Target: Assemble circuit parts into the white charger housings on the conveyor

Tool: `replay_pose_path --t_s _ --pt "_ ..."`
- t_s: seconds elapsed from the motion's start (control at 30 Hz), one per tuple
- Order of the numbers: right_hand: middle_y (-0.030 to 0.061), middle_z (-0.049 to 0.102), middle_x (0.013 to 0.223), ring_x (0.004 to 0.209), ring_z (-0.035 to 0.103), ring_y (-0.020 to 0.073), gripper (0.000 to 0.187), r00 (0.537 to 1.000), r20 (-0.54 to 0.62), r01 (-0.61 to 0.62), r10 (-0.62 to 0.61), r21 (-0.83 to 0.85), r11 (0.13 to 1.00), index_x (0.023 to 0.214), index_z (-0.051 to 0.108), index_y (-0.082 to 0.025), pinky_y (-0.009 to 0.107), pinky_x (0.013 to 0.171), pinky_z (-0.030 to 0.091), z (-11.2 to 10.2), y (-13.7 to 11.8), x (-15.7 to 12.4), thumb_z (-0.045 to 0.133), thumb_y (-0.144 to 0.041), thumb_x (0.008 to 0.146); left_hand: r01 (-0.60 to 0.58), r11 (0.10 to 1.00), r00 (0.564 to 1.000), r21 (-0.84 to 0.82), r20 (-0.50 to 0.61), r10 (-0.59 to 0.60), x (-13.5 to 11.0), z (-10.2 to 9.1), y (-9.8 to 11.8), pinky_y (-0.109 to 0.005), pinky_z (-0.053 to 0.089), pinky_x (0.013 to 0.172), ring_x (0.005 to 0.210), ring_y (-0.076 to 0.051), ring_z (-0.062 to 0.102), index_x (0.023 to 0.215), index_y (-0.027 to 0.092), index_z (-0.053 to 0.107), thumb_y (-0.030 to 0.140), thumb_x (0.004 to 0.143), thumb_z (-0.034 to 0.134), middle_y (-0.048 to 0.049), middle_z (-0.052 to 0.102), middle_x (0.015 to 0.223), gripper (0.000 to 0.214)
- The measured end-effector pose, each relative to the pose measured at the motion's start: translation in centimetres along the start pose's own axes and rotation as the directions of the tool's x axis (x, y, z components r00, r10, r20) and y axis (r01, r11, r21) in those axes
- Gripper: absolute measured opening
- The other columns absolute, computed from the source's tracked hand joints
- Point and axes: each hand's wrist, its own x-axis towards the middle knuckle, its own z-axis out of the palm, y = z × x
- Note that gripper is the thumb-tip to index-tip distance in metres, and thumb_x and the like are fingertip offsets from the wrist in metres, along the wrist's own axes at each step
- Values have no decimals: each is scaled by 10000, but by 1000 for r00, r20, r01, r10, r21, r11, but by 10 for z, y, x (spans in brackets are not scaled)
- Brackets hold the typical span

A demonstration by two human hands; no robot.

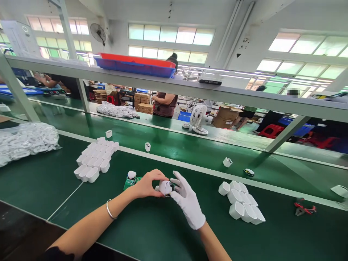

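My left hand, bare with a bangle at the wrist, grips a small white plastic housing between thumb and fingers. Dark electronic parts of a circuit board show at the housing's right end. My right hand, in a white glove, has its thumb and fingertips around that end, at the circuit board; the exact contact is partly hidden. Beside my left hand lie green circuit boards with a white rounded piece on them.
White housings stand grouped at left, with another group at right. Red-handled pliers lie far right. Single units sit on the green belt behind. A bag of white parts lies left; a shelf crosses above.
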Motion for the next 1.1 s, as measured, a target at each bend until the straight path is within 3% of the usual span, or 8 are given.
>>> replay_pose_path --t_s 0.1,0.2,0.47,0.6,0.7,0.77,0.93,1.1 --pt "101 672 1026 984 624 273 580 965 168 -226 202 137 964 1186 582 -202 466 868 488 6 -8 2 745 -384 659 -63 998 998 -8 11 63 -1 3 -1 -379 447 896 998 -235 550 1042 226 677 218 598 781 -54 669 985 456" --pt "99 690 942 946 630 271 435 925 287 -294 247 134 946 1019 664 -162 438 848 491 10 -10 4 752 -379 652 -103 994 994 -20 40 104 -1 5 1 -388 446 907 1016 -244 546 1112 238 650 189 605 763 -57 677 999 522" --pt "74 703 848 819 664 266 375 984 20 -177 176 121 977 903 685 -181 406 751 543 17 9 3 774 -396 609 -54 998 996 12 -74 54 -5 21 -3 -385 432 939 1045 -243 551 1158 239 616 172 606 754 -79 623 1119 573" --pt "93 661 1053 903 647 249 507 991 -101 75 -86 -107 991 1103 634 -227 420 803 543 7 10 1 760 -328 623 10 1000 988 27 -155 -5 -5 20 -9 -344 470 870 950 -215 581 1087 221 658 143 588 733 -50 623 1004 510" --pt "73 648 1069 926 633 231 470 938 16 330 -346 -345 879 1087 651 -275 402 835 533 -2 6 0 744 -227 628 19 1000 985 23 -173 -15 -4 14 -10 -338 477 845 938 -212 576 1081 213 662 124 579 724 -45 613 980 513" --pt "66 666 1013 902 637 223 425 899 76 419 -432 -434 797 1071 657 -289 400 830 532 -4 4 0 715 -195 660 2 1000 988 17 -155 0 -4 11 -10 -335 479 833 934 -211 574 1084 213 661 109 577 718 -47 609 979 521" --pt "77 661 1050 914 637 230 466 857 106 478 -505 -533 698 1137 614 -293 398 817 535 -2 8 1 687 -194 688 -26 999 990 27 -139 30 -4 9 -11 -339 491 805 913 -209 575 1097 232 656 114 599 702 -49 602 972 513" --pt "57 682 914 782 649 203 348 837 70 472 -542 -591 654 1007 660 -284 353 719 563 -1 6 0 669 -186 673 -53 997 993 64 -104 59 -4 6 -14 -347 492 826 938 -215 569 1112 244 647 96 604 687 -55 600 995 531"
